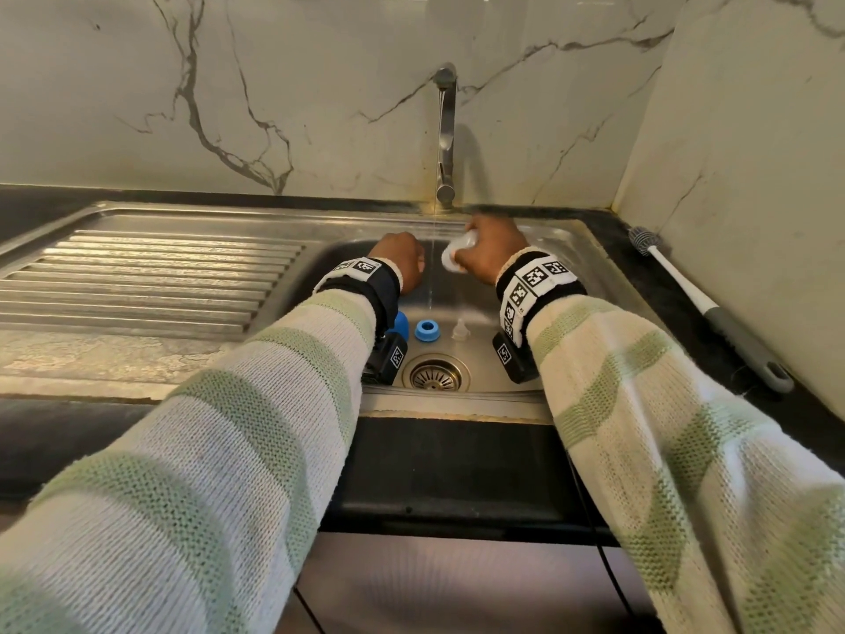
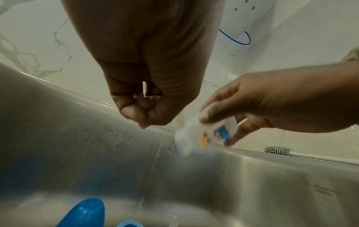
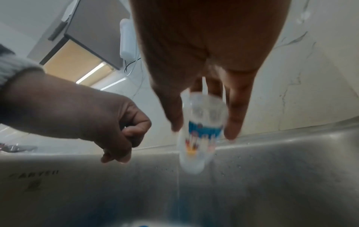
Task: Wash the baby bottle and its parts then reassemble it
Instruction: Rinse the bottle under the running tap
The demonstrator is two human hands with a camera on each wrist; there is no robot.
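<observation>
Fingers (image 3: 236, 116) of right hand (image 1: 491, 249) grip bottle (image 3: 198, 138) beside tap stream

We see soft, even, dimmish light in head view, faint shadow of tap (image 1: 445, 135) on marble wall, mild sheen on sink (image 1: 555, 249) steel. Straight edges bow toward frame edges. In both wrist views we get motion blur on bottle (image 3: 200, 138), blue cap (image 2: 83, 213) out of focus, sink wall soft and smeared.
</observation>
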